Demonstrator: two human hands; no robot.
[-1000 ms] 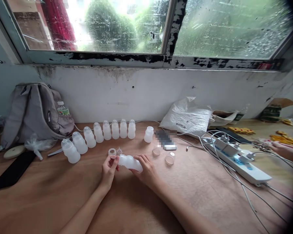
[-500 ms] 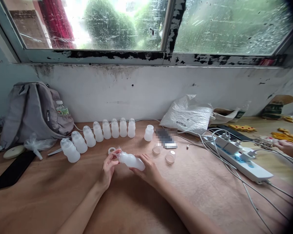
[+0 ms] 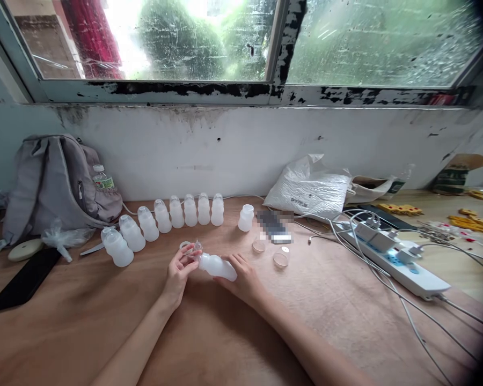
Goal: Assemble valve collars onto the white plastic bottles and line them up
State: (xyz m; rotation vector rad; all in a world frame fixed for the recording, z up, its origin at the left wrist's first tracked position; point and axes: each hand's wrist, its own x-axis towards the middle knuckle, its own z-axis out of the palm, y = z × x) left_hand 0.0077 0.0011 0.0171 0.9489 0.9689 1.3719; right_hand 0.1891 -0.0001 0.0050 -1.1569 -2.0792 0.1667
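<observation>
Just below the middle of the frame, the right hand [image 3: 245,279] wraps its fingers around the body of a small translucent white plastic bottle [image 3: 217,266], which lies tilted on its side with its neck pointing left, held just above the brown wooden tabletop [image 3: 84,316]. The left hand [image 3: 179,273] pinches a small clear cone-shaped cap piece [image 3: 196,250] between thumb and fingertips right at the bottle's mouth. A second ago that hand pinched at the mouth while the clear piece stood on the table beside the loose clear ring [image 3: 184,245]; now the piece is up at the neck and the ring lies alone, so the fitting of the cap looks under way, not finished; whether it is seated I cannot tell. Left of centre, a curved row of eight matching capped white bottles [image 3: 161,220] stands upright, with one uncapped bottle [image 3: 246,217] apart to the right, near two shallow clear lids [image 3: 270,253].
</observation>
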